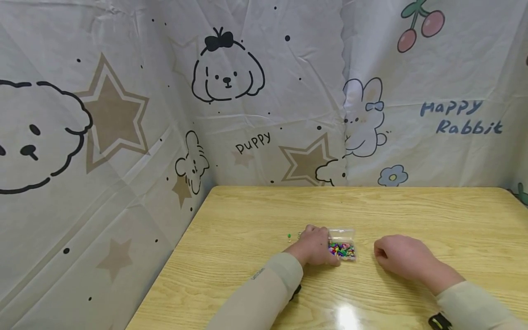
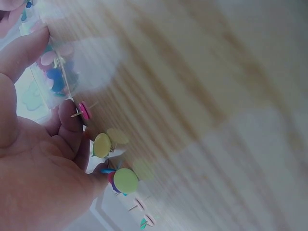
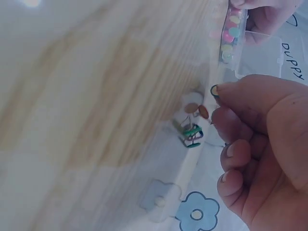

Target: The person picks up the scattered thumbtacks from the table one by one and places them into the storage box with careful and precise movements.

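A small clear plastic box (image 1: pixel 355 258) of colourful thumbtacks (image 1: pixel 342 250) lies on the table with its lid raised. My left hand (image 1: pixel 315 246) grips the box from its left side, thumb along the near wall. Beside its fingers in the left wrist view are a pink thumbtack (image 2: pixel 84 110) and a yellow thumbtack (image 2: pixel 101 145). To the right of the box, my right hand (image 1: pixel 406 257) has curled fingers and seems to pinch a small yellowish thumbtack (image 3: pixel 214 90) at the thumb tip. An orange thumbtack (image 3: pixel 203 112) stands close to its index finger.
Green thumbtacks (image 3: pixel 192 137) lie near the right hand. More loose tacks, among them a light green thumbtack (image 2: pixel 126 181), lie left of the box. The wooden table (image 1: pixel 247 211) meets a patterned cloth (image 1: pixel 264 91) at its back and left edges.
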The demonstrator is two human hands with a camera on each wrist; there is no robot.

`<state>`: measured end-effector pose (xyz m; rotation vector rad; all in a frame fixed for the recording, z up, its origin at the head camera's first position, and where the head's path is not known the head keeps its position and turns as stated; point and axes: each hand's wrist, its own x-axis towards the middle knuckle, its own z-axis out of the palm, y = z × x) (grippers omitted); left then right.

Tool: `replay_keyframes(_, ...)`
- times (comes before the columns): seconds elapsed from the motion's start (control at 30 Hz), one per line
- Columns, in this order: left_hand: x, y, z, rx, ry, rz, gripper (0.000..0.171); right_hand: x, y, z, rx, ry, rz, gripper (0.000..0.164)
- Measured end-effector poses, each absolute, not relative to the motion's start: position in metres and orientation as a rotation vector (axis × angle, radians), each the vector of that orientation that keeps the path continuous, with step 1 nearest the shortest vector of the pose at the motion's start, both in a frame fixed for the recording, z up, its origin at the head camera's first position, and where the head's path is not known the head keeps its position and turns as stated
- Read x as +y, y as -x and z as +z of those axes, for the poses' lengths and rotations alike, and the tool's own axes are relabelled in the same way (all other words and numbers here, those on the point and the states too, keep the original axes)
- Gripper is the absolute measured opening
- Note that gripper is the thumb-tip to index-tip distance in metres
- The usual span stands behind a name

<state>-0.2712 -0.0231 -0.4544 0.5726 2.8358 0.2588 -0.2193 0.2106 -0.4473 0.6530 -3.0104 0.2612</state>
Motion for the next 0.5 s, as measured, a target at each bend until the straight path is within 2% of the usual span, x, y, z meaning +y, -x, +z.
replay_keyframes(0.5,-0.022,0.272,-0.455,2.837,-0.559,0.262,0.067,0.181,0.226,-0.442,-2.886,-0.732,0.390,0.021)
